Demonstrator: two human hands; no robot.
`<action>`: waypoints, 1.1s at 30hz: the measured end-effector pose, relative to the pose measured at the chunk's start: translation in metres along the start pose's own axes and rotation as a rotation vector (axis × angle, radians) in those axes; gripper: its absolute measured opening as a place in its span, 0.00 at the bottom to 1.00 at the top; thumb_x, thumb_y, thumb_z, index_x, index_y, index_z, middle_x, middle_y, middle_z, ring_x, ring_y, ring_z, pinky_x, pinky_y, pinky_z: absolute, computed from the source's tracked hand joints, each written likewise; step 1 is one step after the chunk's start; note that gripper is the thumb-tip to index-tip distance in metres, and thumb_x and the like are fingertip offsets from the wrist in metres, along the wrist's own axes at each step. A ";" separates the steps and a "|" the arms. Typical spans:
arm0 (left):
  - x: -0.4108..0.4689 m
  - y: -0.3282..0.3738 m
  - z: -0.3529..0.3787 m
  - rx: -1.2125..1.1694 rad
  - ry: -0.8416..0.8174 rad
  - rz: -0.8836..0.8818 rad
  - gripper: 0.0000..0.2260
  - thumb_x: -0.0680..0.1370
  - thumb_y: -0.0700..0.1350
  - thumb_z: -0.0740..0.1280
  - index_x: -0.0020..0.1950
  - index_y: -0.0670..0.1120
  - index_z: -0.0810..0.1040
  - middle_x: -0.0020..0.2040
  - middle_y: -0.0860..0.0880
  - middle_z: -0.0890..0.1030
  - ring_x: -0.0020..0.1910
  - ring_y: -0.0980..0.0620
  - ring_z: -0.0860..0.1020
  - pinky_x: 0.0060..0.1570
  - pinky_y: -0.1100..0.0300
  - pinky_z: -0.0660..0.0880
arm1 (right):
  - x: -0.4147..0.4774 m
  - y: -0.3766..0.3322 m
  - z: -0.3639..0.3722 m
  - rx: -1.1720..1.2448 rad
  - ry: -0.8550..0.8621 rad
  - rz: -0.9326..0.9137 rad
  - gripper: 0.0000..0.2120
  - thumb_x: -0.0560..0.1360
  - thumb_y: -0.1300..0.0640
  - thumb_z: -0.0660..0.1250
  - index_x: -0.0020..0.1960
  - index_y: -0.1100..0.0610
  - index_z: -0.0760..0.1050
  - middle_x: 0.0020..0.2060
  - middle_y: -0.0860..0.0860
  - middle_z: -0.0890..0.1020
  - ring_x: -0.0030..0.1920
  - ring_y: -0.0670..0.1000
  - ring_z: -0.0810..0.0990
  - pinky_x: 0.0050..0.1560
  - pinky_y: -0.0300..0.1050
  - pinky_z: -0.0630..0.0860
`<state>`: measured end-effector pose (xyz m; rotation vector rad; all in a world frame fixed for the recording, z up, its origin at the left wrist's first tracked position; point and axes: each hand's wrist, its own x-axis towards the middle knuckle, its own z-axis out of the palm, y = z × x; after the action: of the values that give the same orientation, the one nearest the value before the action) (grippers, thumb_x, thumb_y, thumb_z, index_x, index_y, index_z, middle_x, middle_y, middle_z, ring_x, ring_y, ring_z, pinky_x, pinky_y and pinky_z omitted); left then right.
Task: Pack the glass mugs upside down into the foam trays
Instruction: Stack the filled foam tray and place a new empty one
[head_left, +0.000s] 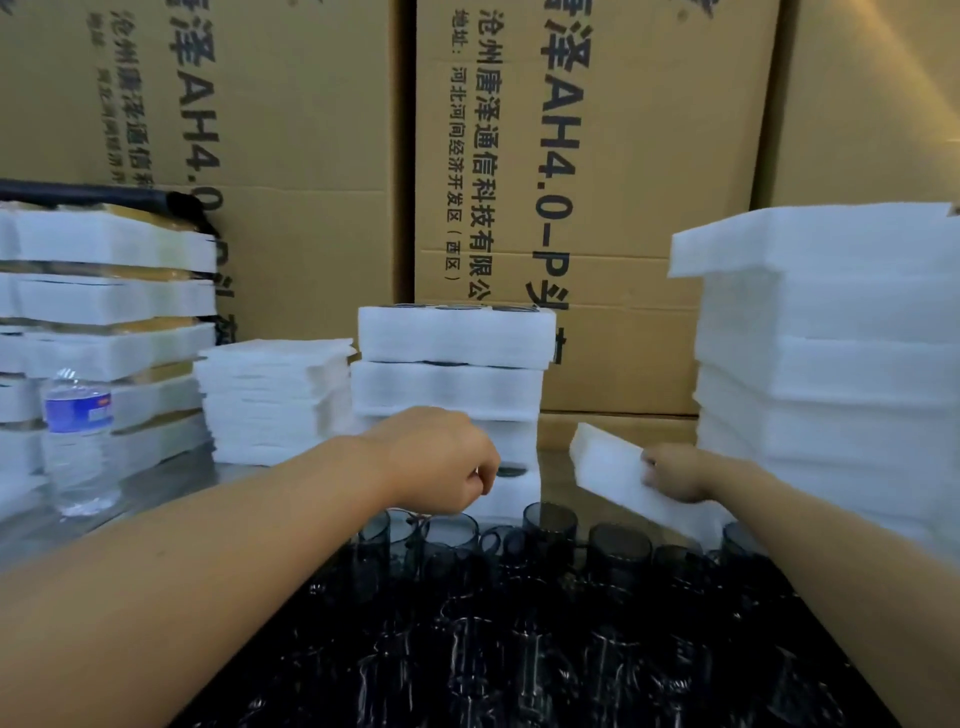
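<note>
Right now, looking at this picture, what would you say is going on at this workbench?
A person is packing dark glass mugs into foam. The right hand grips a tilted foam tray beside the tall foam stack. The left hand is curled by the middle stack of filled trays; whether it holds anything is unclear.

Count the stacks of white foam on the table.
4: far-left stack behind the water bottle, low stack of thin sheets beside it, centre stack behind the left hand, tall stack at right. More may lie out of frame.
</note>
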<state>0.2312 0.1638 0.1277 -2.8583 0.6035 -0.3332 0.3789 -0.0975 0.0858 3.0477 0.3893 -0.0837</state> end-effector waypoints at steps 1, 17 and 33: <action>0.001 0.002 -0.001 0.003 0.008 0.000 0.13 0.78 0.44 0.58 0.54 0.54 0.81 0.44 0.57 0.80 0.44 0.54 0.73 0.39 0.60 0.67 | -0.003 0.006 -0.004 0.081 0.066 0.005 0.10 0.83 0.56 0.53 0.42 0.54 0.63 0.38 0.46 0.65 0.41 0.48 0.67 0.39 0.40 0.62; -0.039 0.106 -0.013 -0.933 0.196 -0.282 0.28 0.81 0.42 0.57 0.78 0.55 0.49 0.67 0.53 0.68 0.51 0.55 0.74 0.40 0.67 0.71 | -0.179 0.016 -0.041 0.753 0.501 -0.284 0.09 0.80 0.48 0.59 0.56 0.49 0.72 0.53 0.44 0.79 0.55 0.47 0.77 0.53 0.44 0.71; -0.184 0.140 -0.009 -1.520 0.774 -0.431 0.15 0.74 0.57 0.67 0.57 0.68 0.66 0.51 0.58 0.83 0.55 0.59 0.80 0.57 0.60 0.72 | -0.368 0.028 -0.009 0.322 0.492 -0.676 0.10 0.69 0.62 0.73 0.43 0.49 0.76 0.46 0.44 0.79 0.48 0.46 0.79 0.48 0.39 0.73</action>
<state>0.0125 0.1143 0.0705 -4.2486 0.3522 -1.7564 0.0304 -0.2160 0.1192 3.0353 1.5533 0.6343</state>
